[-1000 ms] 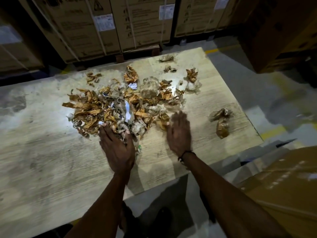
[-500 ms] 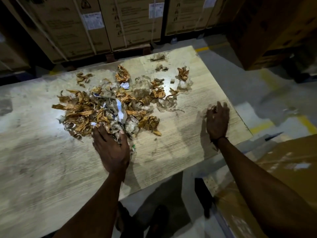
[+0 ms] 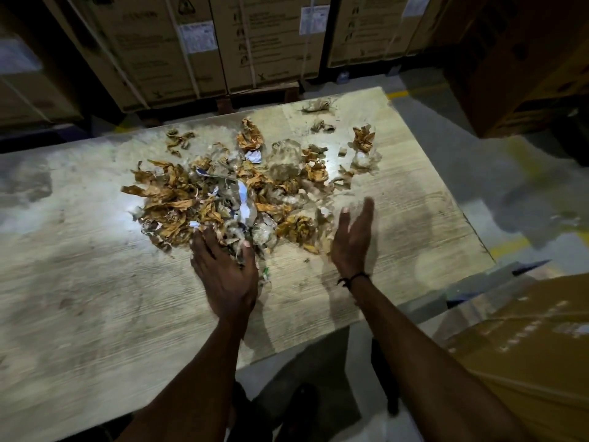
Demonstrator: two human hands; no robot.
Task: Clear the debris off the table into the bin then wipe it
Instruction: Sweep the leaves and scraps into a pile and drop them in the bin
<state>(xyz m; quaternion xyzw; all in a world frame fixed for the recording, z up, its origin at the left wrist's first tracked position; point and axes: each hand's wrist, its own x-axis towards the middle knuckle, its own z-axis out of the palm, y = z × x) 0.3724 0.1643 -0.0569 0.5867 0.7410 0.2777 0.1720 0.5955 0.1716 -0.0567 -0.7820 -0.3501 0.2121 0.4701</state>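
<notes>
Head cam: debris pile [image 3: 229, 199] of brown crumpled paper, clear plastic and white scraps sits mid-table [image 3: 79, 298], w/ loose bits trailing to the far right corner. Left hand [image 3: 224, 275] lies palm-down on the pile's near edge, fingers spread flat, gripping nothing. Right hand [image 3: 352, 240] stands on edge just right of the pile, fingers straight and together, blurred, holding nothing. Wristband [image 3: 353, 277] on right wrist. Strapped cartons [image 3: 264, 43] behind the table.
</notes>
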